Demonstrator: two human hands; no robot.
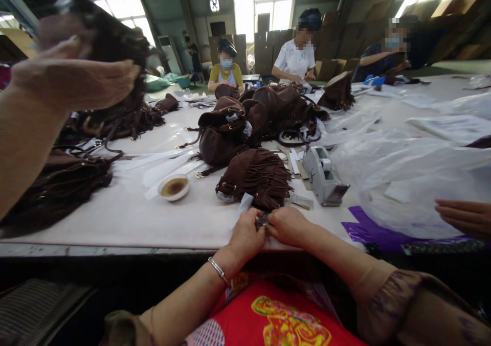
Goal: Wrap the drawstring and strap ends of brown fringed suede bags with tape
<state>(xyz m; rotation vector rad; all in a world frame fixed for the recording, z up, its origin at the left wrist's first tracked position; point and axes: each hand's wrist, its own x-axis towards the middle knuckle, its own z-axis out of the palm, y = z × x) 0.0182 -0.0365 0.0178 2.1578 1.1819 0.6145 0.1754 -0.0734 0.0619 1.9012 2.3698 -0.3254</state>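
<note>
My left hand (248, 234), with a silver bangle at the wrist, is closed at the table's front edge. My right hand (288, 225) meets it there, fingers pinched together. Between the fingertips of both hands is a small dark, shiny piece (262, 220); its exact kind is too small to make out. Just beyond them lies a brown fringed bag (255, 177) with metal eyelets, its fringe towards the right. A whitish strip (245, 203) pokes up by the bag near my left hand.
Brown bags (264, 108) are heaped behind. A shallow bowl of brown liquid (174, 187) stands left, a tape dispenser (324, 175) right, beside plastic bags (406, 167). A co-worker's hand (76, 75) lifts a dark bag at left; another person's hand (466, 215) reaches in at right.
</note>
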